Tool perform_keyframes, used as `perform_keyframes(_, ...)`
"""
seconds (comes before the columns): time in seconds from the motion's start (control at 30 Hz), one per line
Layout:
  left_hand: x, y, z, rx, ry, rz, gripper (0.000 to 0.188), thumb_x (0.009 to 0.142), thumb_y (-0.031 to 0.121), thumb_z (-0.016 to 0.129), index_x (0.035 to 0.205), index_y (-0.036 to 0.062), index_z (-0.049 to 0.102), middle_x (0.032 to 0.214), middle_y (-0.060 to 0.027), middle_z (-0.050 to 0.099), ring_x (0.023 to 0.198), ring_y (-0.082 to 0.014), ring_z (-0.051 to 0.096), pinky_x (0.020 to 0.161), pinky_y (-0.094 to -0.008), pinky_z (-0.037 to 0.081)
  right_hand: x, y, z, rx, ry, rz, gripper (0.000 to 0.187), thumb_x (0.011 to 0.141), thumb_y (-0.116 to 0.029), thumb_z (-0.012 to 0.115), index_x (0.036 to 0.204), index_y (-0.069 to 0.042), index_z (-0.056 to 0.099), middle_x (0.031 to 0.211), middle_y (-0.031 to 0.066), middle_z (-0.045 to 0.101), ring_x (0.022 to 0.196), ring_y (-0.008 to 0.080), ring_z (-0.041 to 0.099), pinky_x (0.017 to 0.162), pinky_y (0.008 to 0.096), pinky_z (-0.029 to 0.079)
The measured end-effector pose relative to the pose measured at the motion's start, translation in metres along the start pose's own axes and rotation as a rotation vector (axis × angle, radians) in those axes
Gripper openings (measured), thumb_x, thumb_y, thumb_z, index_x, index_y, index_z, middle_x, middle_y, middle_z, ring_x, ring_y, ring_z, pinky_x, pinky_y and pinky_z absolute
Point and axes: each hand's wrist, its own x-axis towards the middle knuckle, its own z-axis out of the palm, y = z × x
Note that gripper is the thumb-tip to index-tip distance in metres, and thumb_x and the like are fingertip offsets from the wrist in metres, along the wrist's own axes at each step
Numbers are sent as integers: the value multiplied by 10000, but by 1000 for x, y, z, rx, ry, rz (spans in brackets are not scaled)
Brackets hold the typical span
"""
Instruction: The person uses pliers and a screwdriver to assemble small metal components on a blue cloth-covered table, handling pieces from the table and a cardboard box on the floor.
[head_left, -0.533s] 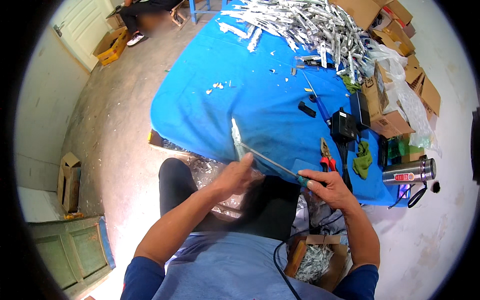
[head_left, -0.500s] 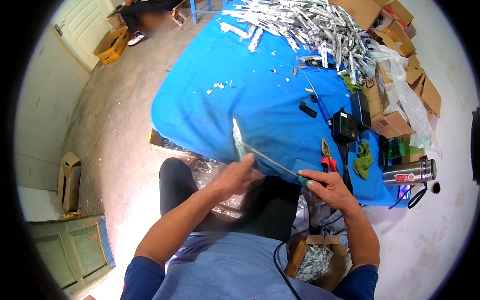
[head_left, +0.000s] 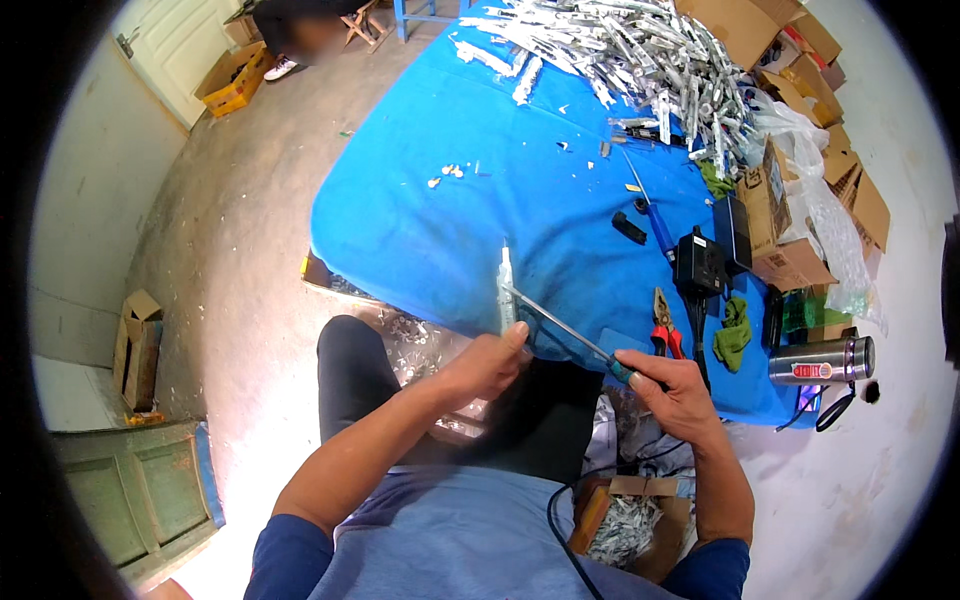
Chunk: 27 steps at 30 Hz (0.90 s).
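Note:
My left hand (head_left: 482, 370) is closed on the lower end of a slim white stick-shaped part (head_left: 505, 285). It points away from me over the near edge of the blue-covered table (head_left: 410, 215), its thin tip at the far end. In my right hand (head_left: 672, 395) is a screwdriver (head_left: 562, 327), gripped by its teal handle. The long metal shaft slants up to the left, and its tip meets the side of the white part, just beyond my left thumb. Whether the tip has gone into the part is too small to tell.
A large heap of similar white parts (head_left: 640, 60) covers the far right of the table. Pliers (head_left: 664, 322), a black adapter box (head_left: 697, 262), a blue-handled tool (head_left: 660, 228), a green cloth (head_left: 733, 333) and a steel flask (head_left: 822, 360) lie at right. Cardboard boxes (head_left: 775, 225) stand beyond.
The white part has swung more upright and shifted right with my left hand. My right hand and screwdriver have moved slightly right and down, the tip staying against the part. The view has shifted a little.

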Motion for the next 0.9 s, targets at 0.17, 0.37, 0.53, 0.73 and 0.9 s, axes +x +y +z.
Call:
perform_keyframes(0.17,0,6,0,-101,41,-78,604,935,621,446,572,180,249,547,55,198,448,-83,188,417,-258,129,-8,-5,-7,21,-45,30,303,885,-63,604,1182,-8,631,1117,177,675,1010,227,668,878,296,504)
perform_keyframes(0.37,1,-2,-23,-154,34,-15,541,936,513,519,581,167,303,540,41,256,441,-86,226,417,-259,145,-14,-9,-4,45,-27,70,306,890,-71,597,1188,-8,628,1118,184,672,995,225,670,870,294,507)
perform_keyframes(0.53,-2,-6,-28,-39,112,62,512,933,484,536,590,168,323,534,40,285,444,-80,259,413,-255,164,-20,-16,-4,12,-20,114,316,885,-75,594,1193,-17,632,1001,153,699,836,188,673,742,288,517)
perform_keyframes(0.73,-3,-2,-17,-200,177,22,517,932,499,533,598,200,276,538,62,231,432,-71,220,395,-237,139,-25,-11,-3,-11,13,61,315,884,-73,591,1190,-13,637,877,127,688,707,157,627,645,278,492)
perform_keyframes(0.9,-2,-2,-17,-323,188,2,519,934,518,524,604,209,267,541,66,215,421,-70,197,389,-240,120,-29,2,3,22,92,-27,315,886,-73,596,1192,-11,636,849,117,674,695,151,602,642,278,482)
